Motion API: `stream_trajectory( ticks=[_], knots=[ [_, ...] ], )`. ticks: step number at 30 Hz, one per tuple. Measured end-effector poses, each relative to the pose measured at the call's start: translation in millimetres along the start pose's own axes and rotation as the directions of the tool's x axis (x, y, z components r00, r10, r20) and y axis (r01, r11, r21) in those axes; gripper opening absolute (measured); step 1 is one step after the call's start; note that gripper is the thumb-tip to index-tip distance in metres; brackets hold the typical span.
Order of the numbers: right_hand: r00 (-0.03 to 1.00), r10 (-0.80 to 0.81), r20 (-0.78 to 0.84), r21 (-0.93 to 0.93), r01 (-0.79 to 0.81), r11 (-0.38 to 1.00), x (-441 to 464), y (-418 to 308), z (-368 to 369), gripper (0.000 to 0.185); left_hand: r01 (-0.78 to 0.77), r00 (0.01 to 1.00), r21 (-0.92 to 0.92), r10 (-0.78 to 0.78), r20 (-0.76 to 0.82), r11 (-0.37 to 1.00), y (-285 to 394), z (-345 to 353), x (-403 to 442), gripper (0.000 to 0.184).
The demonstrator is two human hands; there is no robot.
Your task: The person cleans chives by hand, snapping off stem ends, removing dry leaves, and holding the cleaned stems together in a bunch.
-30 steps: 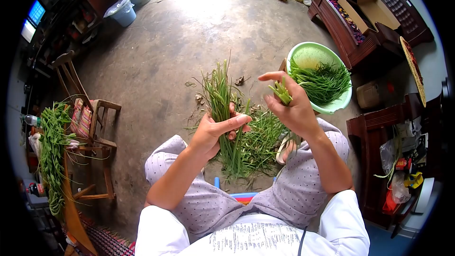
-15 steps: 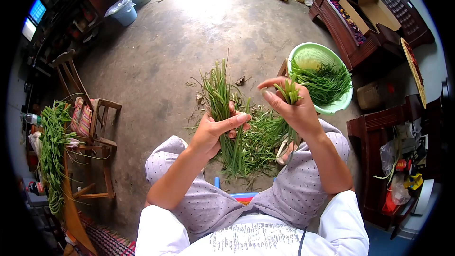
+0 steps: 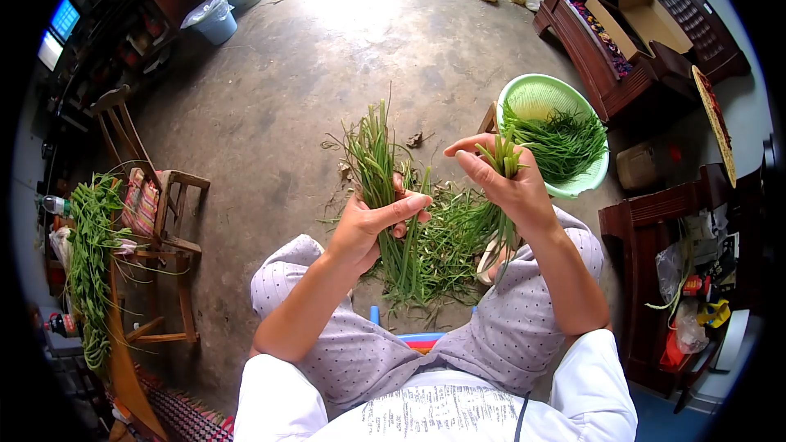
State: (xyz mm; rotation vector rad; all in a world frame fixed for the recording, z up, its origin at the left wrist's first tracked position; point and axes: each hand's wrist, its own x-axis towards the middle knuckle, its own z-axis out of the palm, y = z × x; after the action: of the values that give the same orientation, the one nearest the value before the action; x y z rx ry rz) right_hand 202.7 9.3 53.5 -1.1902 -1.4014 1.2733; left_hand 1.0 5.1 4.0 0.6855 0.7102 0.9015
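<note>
My left hand (image 3: pixel 372 225) is closed round an upright bundle of Chinese chives (image 3: pixel 370 155), its thumb lying across the stalks. To its right, my right hand (image 3: pixel 516 188) grips a smaller bunch of chives (image 3: pixel 503 155), cut-looking pale ends up and leaves hanging below the palm. The thumb and index finger of that hand stretch toward the left, with no stalk visible between their tips. Beneath both hands a heap of loose chives and trimmings (image 3: pixel 450 250) lies on the floor. A green plastic basket (image 3: pixel 532 88) holding more chives stands beyond my right hand.
A wooden chair (image 3: pixel 168 196) stands at the left beside a table edge heaped with leafy greens (image 3: pixel 92 270). Dark wooden furniture (image 3: pixel 589 49) lines the right side, with an open cardboard box (image 3: pixel 655 20) on it. A blue bin (image 3: pixel 217 26) is at the far left.
The right hand has shifted slightly, its thumb and index finger a little farther apart. The left hand and its bundle have barely moved.
</note>
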Motion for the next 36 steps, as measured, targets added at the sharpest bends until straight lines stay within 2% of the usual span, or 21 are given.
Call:
stream_trajectory(
  ticks=[2,3,5,6,9,11,12,14,16,18,19,21,24,25,27,32,35,36],
  knots=[
    [0.994,-0.104,0.021,-0.095,0.106,0.990,2.3,7.0,2.0,0.022,-0.003,1.000,-0.006,0.003,0.002,1.000,-0.8,0.4,0.0,0.021],
    [0.994,-0.104,0.021,-0.095,0.105,0.990,1.7,6.0,3.5,0.022,-0.006,1.000,-0.013,0.006,0.003,1.000,-1.4,0.6,-0.2,0.021],
    [0.974,-0.030,0.223,0.005,0.030,1.000,-1.4,3.5,8.6,0.026,0.002,1.000,0.002,-0.002,0.016,1.000,-4.7,-0.9,0.2,0.022],
    [0.956,-0.078,0.284,0.139,0.040,0.990,-0.3,14.3,14.3,0.024,0.009,1.000,0.017,-0.009,0.029,1.000,-6.1,-1.5,0.3,0.023],
    [0.953,-0.076,0.294,0.141,0.035,0.989,-0.8,22.3,17.9,0.024,-0.013,0.998,0.035,0.011,0.069,0.999,-9.0,0.1,0.2,0.023],
    [0.990,-0.097,0.105,-0.063,0.104,0.993,-0.2,15.0,13.6,0.031,-0.020,0.999,0.081,0.017,0.042,0.997,-6.5,5.4,-0.3,0.023],
    [0.990,-0.097,0.107,-0.064,0.104,0.993,1.6,16.9,11.8,0.031,-0.027,1.000,0.126,0.025,0.015,0.992,-5.4,7.1,-0.6,0.023],
    [0.992,-0.112,-0.051,0.003,0.113,0.994,6.0,23.3,8.9,0.038,-0.023,1.000,0.154,0.021,0.013,0.988,-7.3,5.5,0.9,0.021],
    [0.996,-0.081,-0.048,0.050,0.083,0.995,8.2,26.7,10.4,0.038,-0.019,1.000,0.183,0.017,0.012,0.983,-8.4,4.3,1.6,0.020],
    [0.993,-0.114,0.039,0.231,0.102,0.968,9.9,31.3,12.3,0.035,0.037,0.999,0.217,-0.039,0.006,0.975,-8.6,4.0,1.5,0.017],
    [0.993,-0.114,0.039,0.231,0.102,0.968,9.0,30.2,14.0,0.035,0.036,0.999,0.217,-0.039,0.006,0.975,-9.1,4.8,1.3,0.017],
    [0.995,0.027,0.100,0.284,-0.055,0.957,5.4,27.3,17.3,0.036,0.017,0.999,0.222,-0.010,-0.030,0.975,-11.0,7.5,0.7,0.015],
    [0.990,0.031,0.140,0.334,-0.077,0.939,5.3,33.1,15.3,0.032,0.002,1.000,0.260,0.000,-0.008,0.966,-13.7,7.0,2.0,0.015],
    [0.990,0.031,0.140,0.334,-0.077,0.939,5.7,32.6,16.3,0.032,0.002,1.000,0.259,0.000,-0.008,0.966,-14.9,6.6,2.0,0.015],
    [0.985,-0.162,0.059,-0.044,0.164,0.985,7.3,30.3,20.6,0.025,-0.013,1.000,0.258,0.009,0.017,0.966,-17.0,6.2,1.6,0.017],
    [0.997,-0.028,0.068,-0.010,0.028,1.000,2.6,21.9,27.5,0.016,-0.026,0.999,0.211,0.017,0.047,0.977,-16.7,10.2,0.5,0.018],
    [0.989,-0.089,-0.121,-0.003,0.089,0.996,7.8,24.1,14.3,0.013,-0.009,1.000,0.184,0.005,0.025,0.983,-15.0,7.3,0.9,0.017],
    [0.988,-0.090,-0.124,-0.004,0.090,0.996,9.9,22.7,8.5,0.013,-0.010,1.000,0.150,0.007,0.018,0.989,-13.4,4.5,1.7,0.016]
  ],
)
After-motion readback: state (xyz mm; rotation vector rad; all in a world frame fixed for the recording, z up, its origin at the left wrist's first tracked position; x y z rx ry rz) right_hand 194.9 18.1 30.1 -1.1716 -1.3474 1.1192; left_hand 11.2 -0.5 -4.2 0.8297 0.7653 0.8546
